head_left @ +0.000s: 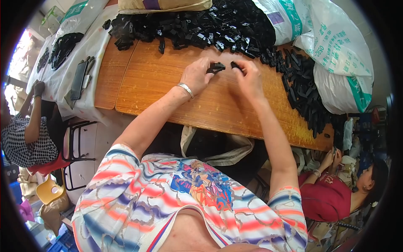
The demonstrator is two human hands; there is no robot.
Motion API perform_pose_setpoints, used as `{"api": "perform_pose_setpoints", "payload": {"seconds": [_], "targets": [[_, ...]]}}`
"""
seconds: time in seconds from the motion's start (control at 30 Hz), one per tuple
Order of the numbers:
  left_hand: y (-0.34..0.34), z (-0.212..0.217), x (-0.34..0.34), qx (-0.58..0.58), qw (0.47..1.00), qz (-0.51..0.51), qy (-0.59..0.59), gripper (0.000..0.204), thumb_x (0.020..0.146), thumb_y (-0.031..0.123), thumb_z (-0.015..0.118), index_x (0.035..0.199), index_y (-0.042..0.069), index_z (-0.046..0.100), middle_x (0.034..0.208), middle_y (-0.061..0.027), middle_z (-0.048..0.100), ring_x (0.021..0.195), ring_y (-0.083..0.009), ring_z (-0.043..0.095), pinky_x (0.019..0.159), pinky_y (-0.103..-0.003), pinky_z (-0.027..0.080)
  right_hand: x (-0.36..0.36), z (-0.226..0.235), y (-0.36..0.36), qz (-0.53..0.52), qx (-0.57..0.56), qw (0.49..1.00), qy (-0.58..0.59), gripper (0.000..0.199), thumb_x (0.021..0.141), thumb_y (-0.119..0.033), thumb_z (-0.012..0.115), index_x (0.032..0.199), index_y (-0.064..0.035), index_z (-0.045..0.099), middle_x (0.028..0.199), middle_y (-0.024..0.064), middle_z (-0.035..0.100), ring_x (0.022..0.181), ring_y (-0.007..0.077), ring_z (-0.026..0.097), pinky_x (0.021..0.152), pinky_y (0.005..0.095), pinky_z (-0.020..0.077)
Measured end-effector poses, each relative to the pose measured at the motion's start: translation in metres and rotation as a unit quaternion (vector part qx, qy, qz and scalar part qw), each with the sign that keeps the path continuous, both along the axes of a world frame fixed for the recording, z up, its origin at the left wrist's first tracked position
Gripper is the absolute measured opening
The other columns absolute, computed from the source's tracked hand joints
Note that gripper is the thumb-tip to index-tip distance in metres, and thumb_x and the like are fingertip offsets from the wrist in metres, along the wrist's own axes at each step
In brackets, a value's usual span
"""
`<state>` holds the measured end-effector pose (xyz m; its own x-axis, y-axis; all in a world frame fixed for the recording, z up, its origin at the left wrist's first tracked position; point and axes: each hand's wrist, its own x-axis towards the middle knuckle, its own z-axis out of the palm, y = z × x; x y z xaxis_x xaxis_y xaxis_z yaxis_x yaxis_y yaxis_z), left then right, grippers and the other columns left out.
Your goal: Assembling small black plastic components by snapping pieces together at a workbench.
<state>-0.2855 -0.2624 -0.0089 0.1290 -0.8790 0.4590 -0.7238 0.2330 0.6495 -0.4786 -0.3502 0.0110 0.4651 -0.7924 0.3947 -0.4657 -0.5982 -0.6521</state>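
Note:
Over the middle of the wooden table, my left hand [196, 74] is closed on a small black plastic part [216, 67], which sticks out past the fingertips to the right. A short gap away, my right hand [250, 80] pinches another black plastic piece [236, 65] between thumb and fingers. The two pieces do not touch. Just beyond both hands lies a wide heap of small glossy black plastic parts [201, 29]. To the right, longer matte black pieces [308, 94] are piled along the table edge.
White sacks with green print [342, 54] slump at the right, and a tan sack [163, 5] sits at the back. A co-worker in red [325, 195] sits close on the right. Another person in checks [31, 138] works at the left beside a covered table [90, 46].

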Motion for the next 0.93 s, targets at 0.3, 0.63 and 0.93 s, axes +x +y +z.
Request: {"api": "perform_pose_setpoints", "payload": {"seconds": [0.3, 0.63, 0.93], "targets": [[-0.002, 0.001, -0.011, 0.038, 0.999, 0.003, 0.028, 0.013, 0.078, 0.006, 0.073, 0.087, 0.003, 0.065, 0.088, -0.0107, 0.063, 0.075, -0.0272, 0.064, 0.07, -0.036, 0.052, 0.013, -0.016, -0.002, -0.062, 0.006, 0.998, 0.011, 0.021, 0.083, -0.009, 0.072, 0.103, -0.0044, 0.069, 0.1, 0.0149, 0.068, 0.09, 0.033, 0.067, 0.078, 0.0411, 0.0534], [0.017, 0.01, -0.011, 0.034, 0.992, -0.079, -0.089, 0.014, 0.076, 0.004, 0.071, 0.086, 0.006, 0.061, 0.09, -0.0098, 0.061, 0.09, -0.0319, 0.058, 0.079, -0.041, 0.05, -0.004, 0.002, 0.035, -0.031, 0.08, 0.996, -0.007, 0.021, 0.079, -0.005, 0.075, 0.098, -0.0002, 0.068, 0.094, 0.0145, 0.067, 0.071, 0.024, 0.067, 0.066, 0.0346, 0.0543], [0.013, 0.004, -0.009, 0.073, 0.99, -0.083, -0.085, 0.034, 0.077, 0.012, 0.076, 0.107, 0.008, 0.06, 0.097, -0.0104, 0.063, 0.096, -0.0278, 0.06, 0.083, -0.038, 0.05, -0.003, 0.003, 0.046, 0.058, 0.007, 0.998, 0.017, 0.024, 0.076, 0.0, 0.078, 0.098, -0.0003, 0.068, 0.092, 0.0134, 0.064, 0.071, 0.0225, 0.067, 0.066, 0.0342, 0.0549]]}}
